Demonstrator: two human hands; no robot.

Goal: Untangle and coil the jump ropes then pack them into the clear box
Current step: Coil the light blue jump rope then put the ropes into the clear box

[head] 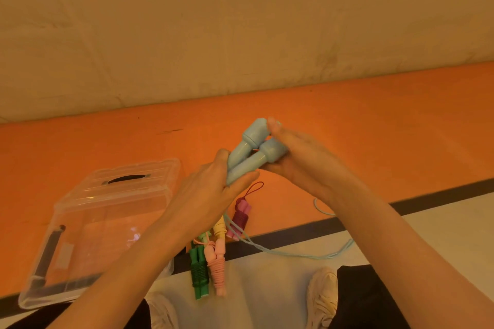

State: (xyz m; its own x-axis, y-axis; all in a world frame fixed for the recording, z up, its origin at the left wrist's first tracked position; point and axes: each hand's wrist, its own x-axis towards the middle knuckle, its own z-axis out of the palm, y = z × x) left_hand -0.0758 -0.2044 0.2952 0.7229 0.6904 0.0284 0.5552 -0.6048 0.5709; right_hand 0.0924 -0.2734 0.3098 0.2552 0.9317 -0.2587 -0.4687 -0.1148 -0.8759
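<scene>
Nearest the camera, two pale shoes (322, 299) stood on the light floor (267, 275), with dark trouser legs at either side. Just ahead of them lay coiled jump ropes side by side: a green rope (199, 272), a peach rope (217, 266), a yellow rope (220, 228) partly hidden by the left forearm, and a maroon rope (242, 218) with pink handles lying across the dark strip (307, 232) where the floor met the orange mat (374, 120). To the left the clear box (88, 227) sat with its lid on, straddling that strip, close beside the ropes. A loose light-blue cord (307, 255) trailed over the floor to the right and looped up behind the right wrist. Higher up, both hands held the light-blue handles (254, 149) together above the mat: the left hand (211, 189) curled round their lower ends, the right hand (296, 157) cupped over the thicker tops. Beyond, the mat lay open up to the pale wall (240, 21).
</scene>
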